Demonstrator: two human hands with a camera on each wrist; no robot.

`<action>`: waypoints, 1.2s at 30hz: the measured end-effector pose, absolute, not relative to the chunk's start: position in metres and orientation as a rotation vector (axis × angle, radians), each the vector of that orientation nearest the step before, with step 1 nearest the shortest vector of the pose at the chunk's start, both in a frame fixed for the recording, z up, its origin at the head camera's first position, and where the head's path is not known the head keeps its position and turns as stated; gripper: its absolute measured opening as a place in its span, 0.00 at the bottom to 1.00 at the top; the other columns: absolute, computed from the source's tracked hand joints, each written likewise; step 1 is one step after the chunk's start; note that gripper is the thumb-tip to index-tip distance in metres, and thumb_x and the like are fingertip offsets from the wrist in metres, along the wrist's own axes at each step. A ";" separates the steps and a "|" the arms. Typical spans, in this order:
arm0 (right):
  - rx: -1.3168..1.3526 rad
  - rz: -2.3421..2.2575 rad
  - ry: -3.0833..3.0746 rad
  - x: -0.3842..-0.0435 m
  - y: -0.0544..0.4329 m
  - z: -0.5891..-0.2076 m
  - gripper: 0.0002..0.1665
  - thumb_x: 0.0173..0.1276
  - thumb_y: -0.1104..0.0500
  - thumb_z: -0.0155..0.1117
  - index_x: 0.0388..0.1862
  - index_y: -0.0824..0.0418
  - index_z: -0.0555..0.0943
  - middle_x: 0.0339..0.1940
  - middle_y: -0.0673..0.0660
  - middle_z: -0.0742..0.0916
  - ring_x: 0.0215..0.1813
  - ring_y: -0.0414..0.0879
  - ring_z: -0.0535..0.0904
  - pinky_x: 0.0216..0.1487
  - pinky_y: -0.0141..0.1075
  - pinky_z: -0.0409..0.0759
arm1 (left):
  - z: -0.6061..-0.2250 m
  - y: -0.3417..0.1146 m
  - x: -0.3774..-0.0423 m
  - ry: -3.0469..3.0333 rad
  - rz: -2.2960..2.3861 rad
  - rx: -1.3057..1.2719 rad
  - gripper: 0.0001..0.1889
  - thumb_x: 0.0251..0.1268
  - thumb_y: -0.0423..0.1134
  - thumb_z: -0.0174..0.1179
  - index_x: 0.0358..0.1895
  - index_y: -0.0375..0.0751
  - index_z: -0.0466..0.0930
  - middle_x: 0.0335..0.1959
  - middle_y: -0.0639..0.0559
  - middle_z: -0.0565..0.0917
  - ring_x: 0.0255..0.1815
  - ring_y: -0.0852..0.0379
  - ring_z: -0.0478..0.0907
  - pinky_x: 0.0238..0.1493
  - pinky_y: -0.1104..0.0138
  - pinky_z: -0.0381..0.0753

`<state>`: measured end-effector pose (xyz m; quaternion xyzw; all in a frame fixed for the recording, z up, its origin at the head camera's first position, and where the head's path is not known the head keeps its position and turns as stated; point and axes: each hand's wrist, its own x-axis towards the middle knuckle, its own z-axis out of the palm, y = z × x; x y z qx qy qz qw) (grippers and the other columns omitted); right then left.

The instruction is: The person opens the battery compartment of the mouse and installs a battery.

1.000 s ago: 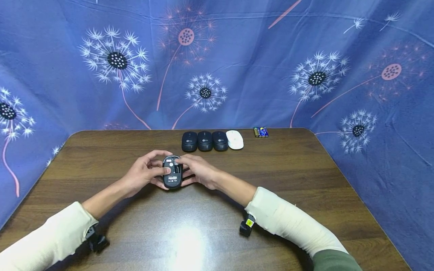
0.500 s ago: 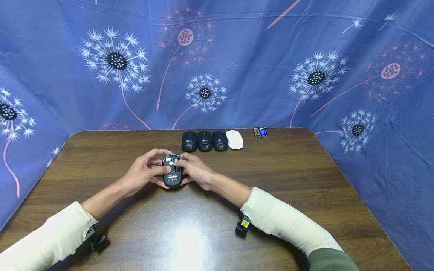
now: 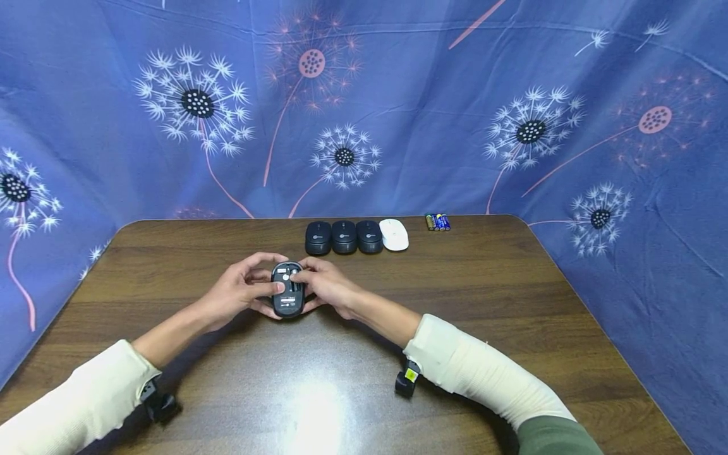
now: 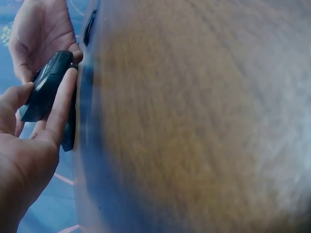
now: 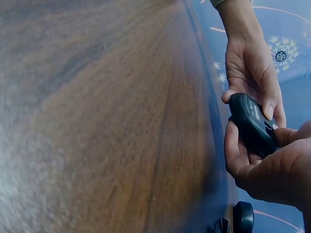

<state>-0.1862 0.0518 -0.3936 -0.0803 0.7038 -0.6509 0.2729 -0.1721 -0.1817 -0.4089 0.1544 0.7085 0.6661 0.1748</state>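
Observation:
A black computer mouse [image 3: 289,304] is held underside up above the table, its label and a long open slot showing. My left hand [image 3: 239,289] grips its left side, thumb on the underside and fingers around the edge. From the other side my right hand [image 3: 334,288] holds the mouse, with the thumb pressing at the slot and fingers beneath. A small silvery patch shows beside that thumb; what it is I cannot tell. In the left wrist view the mouse [image 4: 44,92] is seen edge-on between both hands. The right wrist view shows the mouse [image 5: 249,116] tilted, the thumb partly hiding the slot.
Behind the hands, three black mice [image 3: 344,237] and a white mouse [image 3: 394,234] stand side by side on the wooden table [image 3: 483,284]. Several blue and gold batteries [image 3: 438,222] lie at the back edge. A blue patterned cloth [image 3: 421,126] hangs behind.
My right hand has shifted slightly left, and its thumb has moved a little down along the slot. The left hand keeps its grip on the mouse.

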 end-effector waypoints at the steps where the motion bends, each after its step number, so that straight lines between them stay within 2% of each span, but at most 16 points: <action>1: -0.214 -1.751 1.896 -0.186 0.052 -0.394 0.19 0.86 0.59 0.61 0.69 0.66 0.79 0.44 0.56 0.88 0.40 0.45 0.87 0.37 0.34 0.96 | -0.409 -0.183 -0.172 2.005 1.880 0.432 0.31 0.82 0.27 0.64 0.82 0.33 0.65 0.54 0.41 0.91 0.48 0.47 0.94 0.46 0.44 1.00; 5: -0.194 -1.777 1.910 -0.187 0.052 -0.395 0.25 0.86 0.56 0.64 0.75 0.66 0.77 0.51 0.57 0.87 0.41 0.45 0.87 0.37 0.33 0.95 | -0.407 -0.186 -0.172 1.999 1.860 0.403 0.32 0.84 0.29 0.64 0.84 0.34 0.63 0.57 0.42 0.89 0.51 0.46 0.93 0.49 0.45 1.00; 8: -0.174 -1.806 1.925 -0.188 0.052 -0.395 0.26 0.86 0.55 0.66 0.75 0.66 0.76 0.54 0.58 0.86 0.42 0.46 0.87 0.38 0.33 0.96 | -0.406 -0.188 -0.172 1.999 1.850 0.383 0.33 0.86 0.30 0.62 0.86 0.34 0.60 0.56 0.40 0.89 0.52 0.48 0.92 0.50 0.45 1.00; 15: -0.180 -1.834 1.962 -0.188 0.052 -0.396 0.22 0.85 0.59 0.66 0.70 0.70 0.80 0.59 0.64 0.89 0.51 0.48 0.90 0.54 0.40 0.98 | -0.408 -0.189 -0.171 2.018 1.855 0.314 0.33 0.89 0.29 0.54 0.88 0.33 0.54 0.60 0.36 0.85 0.51 0.53 0.93 0.52 0.51 1.00; 19: -0.190 -1.855 1.937 -0.187 0.052 -0.398 0.24 0.84 0.62 0.65 0.71 0.73 0.80 0.63 0.68 0.89 0.53 0.49 0.89 0.64 0.44 0.97 | -0.409 -0.189 -0.173 2.056 1.837 0.273 0.31 0.87 0.30 0.57 0.84 0.29 0.55 0.59 0.36 0.87 0.48 0.55 0.92 0.51 0.58 1.00; 23: -0.160 -1.856 1.922 -0.187 0.051 -0.399 0.25 0.84 0.63 0.65 0.73 0.74 0.79 0.64 0.68 0.89 0.52 0.48 0.88 0.68 0.46 0.95 | -0.409 -0.190 -0.174 2.119 1.795 0.250 0.30 0.85 0.30 0.61 0.80 0.26 0.60 0.61 0.36 0.85 0.47 0.58 0.89 0.47 0.63 0.98; 26: -0.139 -1.848 1.926 -0.186 0.050 -0.400 0.25 0.83 0.63 0.65 0.73 0.73 0.79 0.63 0.67 0.89 0.51 0.47 0.88 0.68 0.46 0.95 | -0.409 -0.190 -0.175 2.148 1.778 0.240 0.29 0.84 0.31 0.63 0.79 0.25 0.63 0.62 0.34 0.83 0.47 0.59 0.88 0.46 0.65 0.97; 30: -0.139 -1.844 1.930 -0.186 0.051 -0.401 0.26 0.83 0.63 0.66 0.74 0.74 0.79 0.64 0.68 0.89 0.52 0.47 0.88 0.68 0.45 0.95 | -0.409 -0.190 -0.175 2.181 1.770 0.238 0.30 0.83 0.31 0.65 0.79 0.23 0.68 0.59 0.37 0.83 0.47 0.59 0.86 0.47 0.65 0.98; 36: -0.162 -1.840 1.916 -0.187 0.051 -0.402 0.32 0.83 0.65 0.65 0.81 0.73 0.73 0.70 0.71 0.86 0.59 0.54 0.91 0.63 0.43 0.97 | -0.410 -0.191 -0.177 2.227 1.711 0.217 0.28 0.83 0.32 0.64 0.78 0.21 0.70 0.59 0.38 0.84 0.46 0.61 0.84 0.44 0.67 0.96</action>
